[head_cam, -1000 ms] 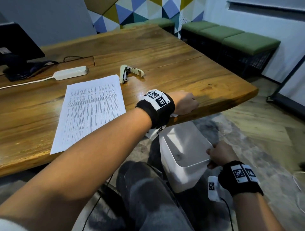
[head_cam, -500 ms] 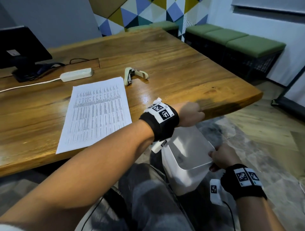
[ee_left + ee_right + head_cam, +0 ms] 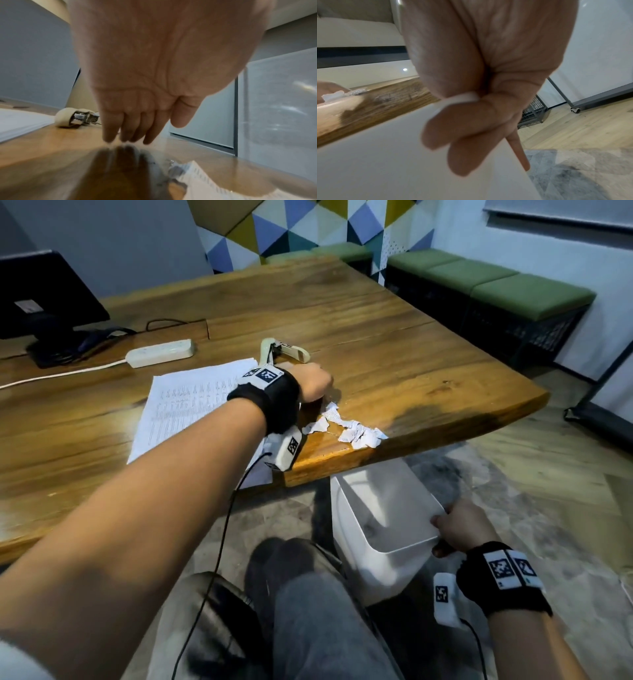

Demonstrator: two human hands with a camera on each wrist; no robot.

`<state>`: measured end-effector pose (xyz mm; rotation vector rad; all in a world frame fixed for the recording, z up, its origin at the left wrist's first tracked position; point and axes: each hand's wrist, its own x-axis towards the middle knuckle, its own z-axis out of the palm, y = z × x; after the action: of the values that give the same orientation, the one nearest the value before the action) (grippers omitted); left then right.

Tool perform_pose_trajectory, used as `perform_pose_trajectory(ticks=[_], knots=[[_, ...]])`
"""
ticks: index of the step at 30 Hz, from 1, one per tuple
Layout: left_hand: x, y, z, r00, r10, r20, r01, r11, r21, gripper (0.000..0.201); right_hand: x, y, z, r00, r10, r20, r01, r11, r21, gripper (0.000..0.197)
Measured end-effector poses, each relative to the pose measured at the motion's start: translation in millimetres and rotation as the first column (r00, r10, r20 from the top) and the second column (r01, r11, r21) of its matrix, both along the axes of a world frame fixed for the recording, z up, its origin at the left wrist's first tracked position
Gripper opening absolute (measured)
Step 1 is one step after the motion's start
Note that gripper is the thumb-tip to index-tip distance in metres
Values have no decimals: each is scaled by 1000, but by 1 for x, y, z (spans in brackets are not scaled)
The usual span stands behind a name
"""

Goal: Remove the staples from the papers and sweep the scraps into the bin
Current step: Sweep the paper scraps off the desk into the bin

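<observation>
Torn white paper scraps (image 3: 346,428) lie in a trail near the front edge of the wooden table (image 3: 411,364). My left hand (image 3: 313,385) stands on the table just behind them, fingers (image 3: 130,129) straight and tips touching the wood, holding nothing. A stack of printed papers (image 3: 191,405) lies to its left, and a cream staple remover (image 3: 281,352) sits just behind it. Below the table edge my right hand (image 3: 455,525) grips the rim of a white bin (image 3: 376,508), thumb inside, fingers (image 3: 460,135) on the outer wall. In the left wrist view the scraps (image 3: 197,174) lie near the lens.
A white power strip (image 3: 159,357) with its cord and a dark monitor (image 3: 41,292) stand at the back left of the table. Green cushioned benches (image 3: 496,289) line the wall on the right. My knees (image 3: 308,611) are beside the bin.
My left hand has drawn back from the table's front edge toward the staple remover, uncovering the scraps it was over. The right hand still holds the bin under the edge.
</observation>
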<state>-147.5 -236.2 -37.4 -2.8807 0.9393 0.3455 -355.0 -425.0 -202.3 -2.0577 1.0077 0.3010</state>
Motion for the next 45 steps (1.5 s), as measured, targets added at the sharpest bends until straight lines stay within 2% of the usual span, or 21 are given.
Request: perform_pose_trajectory(ticks=[7,8,14,17,21,23,25,26,28,31,32,35,38,40,41,44,45], knots=[[-11,-11,-8,966,-257,-1,254,954,162,27,-3,0,5,1000,17,-18,-18,999,-32,27],[-14,-12,-10,965,-263,-3,260,953,158,29,-4,-1,5,1000,24,-13,-24,999,-38,27],[-5,-18,-1,990,-137,17,138,981,-135,43,-7,-4,1,1000,17,4,-17,1000,-24,25],[-3,-23,-1,995,-89,-44,84,992,-99,40,-7,-6,-1,1000,-7,12,7,1000,-5,25],[-11,-25,-7,988,-134,-76,128,989,-79,35,-6,-3,1,1000,2,13,-2,1000,7,25],[-15,-27,-10,976,-130,-173,104,983,-152,30,-6,-2,1,1000,7,26,-7,1000,11,25],[-30,-28,-12,918,-83,-388,-23,966,-259,25,-6,1,1,1000,-1,29,0,1000,11,25],[-35,-30,-14,897,-89,-433,-45,956,-289,26,-7,2,1,1000,-2,28,2,1000,10,26],[-42,-30,-15,906,-114,-408,-3,961,-275,30,-7,5,2,1000,6,24,-6,1000,3,26],[-45,-27,-13,975,-132,-178,97,977,-191,33,-7,7,2,1000,19,19,-19,1000,-6,25],[-43,-26,-14,977,-147,-157,116,974,-195,33,-7,8,2,1000,25,13,-25,1000,-6,26],[-51,-29,-16,930,-95,-356,0,966,-259,31,-6,9,3,1000,23,4,-23,1000,-6,25],[-58,-32,-15,972,-111,-207,67,976,-208,36,-3,8,1,1000,16,14,-16,1000,-3,25],[-59,-32,-14,961,-244,-129,225,964,-145,44,-2,9,1,1000,11,24,-12,1000,14,24],[-58,-32,-14,951,-294,-98,281,952,-123,41,-1,9,1,999,7,33,-8,1000,24,25],[-60,-31,-13,952,-301,-56,293,949,-120,36,0,10,-1,999,3,36,-4,1000,28,27],[-62,-32,-14,960,-264,-91,249,957,-148,38,0,9,-2,999,2,38,-3,1000,28,28]])
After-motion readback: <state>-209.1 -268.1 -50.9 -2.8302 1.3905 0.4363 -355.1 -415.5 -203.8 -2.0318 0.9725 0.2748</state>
